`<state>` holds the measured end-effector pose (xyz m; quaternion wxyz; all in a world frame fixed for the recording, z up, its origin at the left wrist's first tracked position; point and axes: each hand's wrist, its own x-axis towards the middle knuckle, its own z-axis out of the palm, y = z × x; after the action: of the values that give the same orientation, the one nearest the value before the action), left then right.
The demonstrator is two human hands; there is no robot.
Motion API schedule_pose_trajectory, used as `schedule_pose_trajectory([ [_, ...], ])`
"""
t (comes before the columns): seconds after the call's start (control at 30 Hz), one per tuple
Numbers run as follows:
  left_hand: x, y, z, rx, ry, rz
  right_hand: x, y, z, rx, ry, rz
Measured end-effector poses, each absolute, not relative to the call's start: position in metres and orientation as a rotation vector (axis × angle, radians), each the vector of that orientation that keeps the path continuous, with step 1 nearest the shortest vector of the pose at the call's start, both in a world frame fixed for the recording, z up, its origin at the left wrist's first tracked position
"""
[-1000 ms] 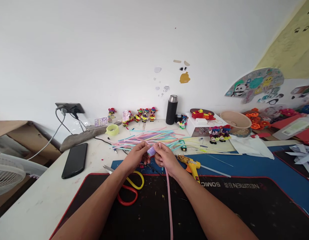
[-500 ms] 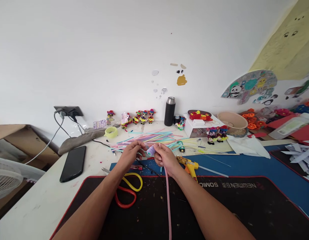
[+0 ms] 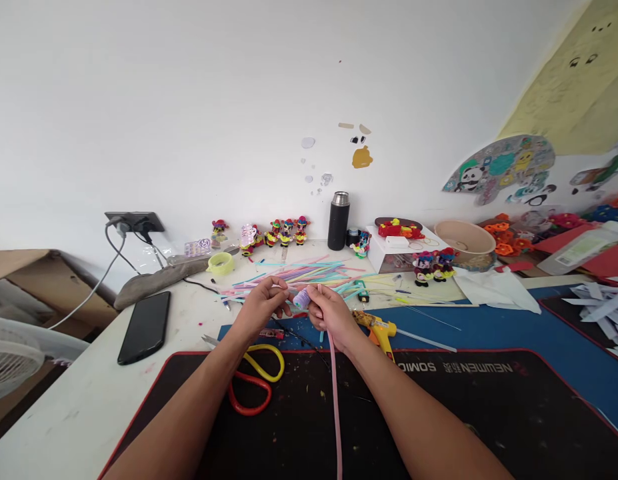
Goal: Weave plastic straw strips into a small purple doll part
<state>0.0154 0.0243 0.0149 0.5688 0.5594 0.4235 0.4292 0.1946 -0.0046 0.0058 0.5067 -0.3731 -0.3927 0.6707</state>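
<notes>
Both my hands meet above the far edge of the black desk mat [image 3: 489, 413]. My right hand [image 3: 331, 315] is closed on a small lilac roll [image 3: 301, 299] and on a long pink strip [image 3: 335, 400] that trails down toward me. My left hand [image 3: 261, 305] pinches the roll from the left side with its fingertips. Just behind the hands lies a heap of coloured straws [image 3: 303, 275]. Under my left wrist lie scissors [image 3: 256, 377] with one yellow and one red handle.
A yellow glue gun [image 3: 381, 330] lies right of my hands. A black phone [image 3: 145, 327] rests at left, a black flask [image 3: 338, 221], small colourful figures [image 3: 283, 231], a tape roll [image 3: 221, 263] and a beige bowl [image 3: 463, 239] along the wall. A fan [image 3: 11, 350] stands at far left.
My hands stay together on the roll with only slight finger movement; the camera has shifted a little, so the scene sits slightly lower and left.
</notes>
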Motion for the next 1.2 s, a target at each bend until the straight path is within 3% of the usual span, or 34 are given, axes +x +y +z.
schedule_pose_trajectory([
  [1.2, 0.0184, 0.0203, 0.017, 1.266, 0.965, 0.981, 0.1919, -0.0073, 0.0106, -0.907, -0.926, 1.627],
])
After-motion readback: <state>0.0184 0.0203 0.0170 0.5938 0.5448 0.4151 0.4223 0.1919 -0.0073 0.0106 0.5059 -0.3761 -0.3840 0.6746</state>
